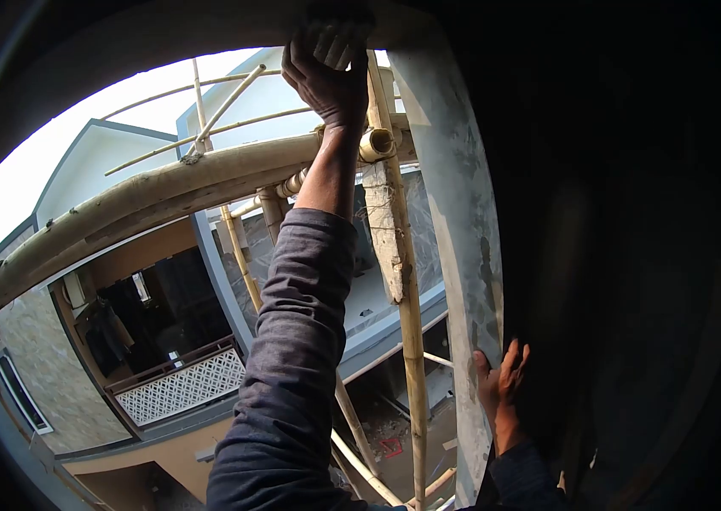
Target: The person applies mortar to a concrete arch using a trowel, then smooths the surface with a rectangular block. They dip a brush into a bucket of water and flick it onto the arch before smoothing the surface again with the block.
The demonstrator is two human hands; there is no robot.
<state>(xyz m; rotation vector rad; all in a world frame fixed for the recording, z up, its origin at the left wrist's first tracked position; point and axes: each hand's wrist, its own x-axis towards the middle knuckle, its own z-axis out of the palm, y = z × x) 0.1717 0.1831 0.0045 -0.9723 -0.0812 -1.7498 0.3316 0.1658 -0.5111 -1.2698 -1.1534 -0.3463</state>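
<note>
My left hand (pixel 331 81) is raised high at the top of the opening, its fingers bent against the dark underside of the upper edge (pixel 250 30). Something pale and ridged shows at the fingers; in the shadow I cannot make out what it is. Low on the right, my right hand (pixel 501 383) touches the inner edge of the grey plastered wall edge (pixel 454 213), with fingers apart and nothing visible in them. Dark sleeves cover both forearms.
A thick bamboo pole (pixel 147 183) crosses outside the opening, tied to an upright bamboo pole (pixel 412 366). A rough wooden board (pixel 383 230) hangs beside the upright. Beyond stands a house with a white lattice balcony railing (pixel 181 387). Deep shadow fills the right side.
</note>
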